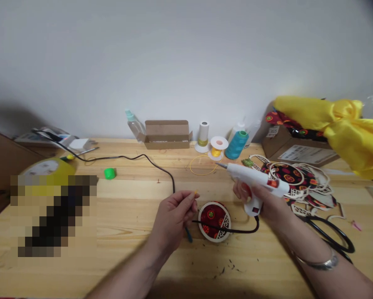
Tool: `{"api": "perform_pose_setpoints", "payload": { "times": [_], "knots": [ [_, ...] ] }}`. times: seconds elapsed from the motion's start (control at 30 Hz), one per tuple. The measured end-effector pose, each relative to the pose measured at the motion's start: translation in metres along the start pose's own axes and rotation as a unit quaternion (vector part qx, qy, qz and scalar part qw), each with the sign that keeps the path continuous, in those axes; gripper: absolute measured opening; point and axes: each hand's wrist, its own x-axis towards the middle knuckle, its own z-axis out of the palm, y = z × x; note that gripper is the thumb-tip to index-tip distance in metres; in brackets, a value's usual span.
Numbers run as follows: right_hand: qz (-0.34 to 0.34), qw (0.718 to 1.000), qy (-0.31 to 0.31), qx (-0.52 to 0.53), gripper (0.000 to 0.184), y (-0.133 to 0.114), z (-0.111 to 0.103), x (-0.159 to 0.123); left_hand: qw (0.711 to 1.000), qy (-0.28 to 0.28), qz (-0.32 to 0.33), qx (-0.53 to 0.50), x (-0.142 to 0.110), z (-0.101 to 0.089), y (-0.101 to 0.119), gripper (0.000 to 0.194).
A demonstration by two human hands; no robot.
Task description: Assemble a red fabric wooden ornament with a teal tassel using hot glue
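Note:
My right hand [263, 199] is wrapped round the handle of a white hot glue gun [251, 176], its metal nozzle pointing left. The gun's black cord [242, 231] crosses over a round, wood-rimmed ornament [211, 216] with dark red patterned fabric, lying flat on the table. Left of the ornament, my left hand [176, 218] pinches a small yellow piece [196, 192] between thumb and forefinger; most of it is hidden. A teal tip [189, 236] shows below that hand; its kind is unclear.
Along the wall stand a spray bottle [134, 126], an open cardboard box [167, 139], a yellow cord spool [218, 148] and a teal thread cone [237, 145]. Wooden cutouts and fabric [314, 187] lie right, before a carton [298, 151]. A green cap [109, 173] sits left.

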Motion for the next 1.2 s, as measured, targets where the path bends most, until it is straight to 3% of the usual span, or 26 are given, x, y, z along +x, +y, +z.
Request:
{"api": "perform_pose_setpoints", "payload": {
  "times": [0.13, 0.27, 0.77, 0.93, 1.2],
  "knots": [
    [0.046, 0.992, -0.021, 0.117, 0.049, -0.004, 0.001, 0.008, 1.000, -0.001, -0.007, -0.002, 0.000, 0.001, 0.001, 0.022],
    [0.091, 0.988, -0.018, 0.121, 0.054, -0.008, 0.001, 0.009, 1.000, 0.003, -0.008, -0.003, -0.001, 0.001, 0.001, 0.023],
    [0.102, 0.984, -0.016, 0.143, 0.066, -0.006, 0.002, 0.008, 1.000, -0.005, -0.006, 0.004, 0.000, 0.000, 0.000, 0.023],
    [0.053, 0.994, -0.033, 0.087, 0.061, -0.003, 0.003, 0.005, 1.000, -0.002, -0.003, 0.002, -0.001, 0.000, 0.000, 0.024],
    [-0.001, 0.990, -0.061, -0.125, 0.051, -0.002, 0.002, -0.011, 1.000, -0.007, -0.014, -0.018, 0.000, -0.001, 0.000, 0.023]
  ]
}}
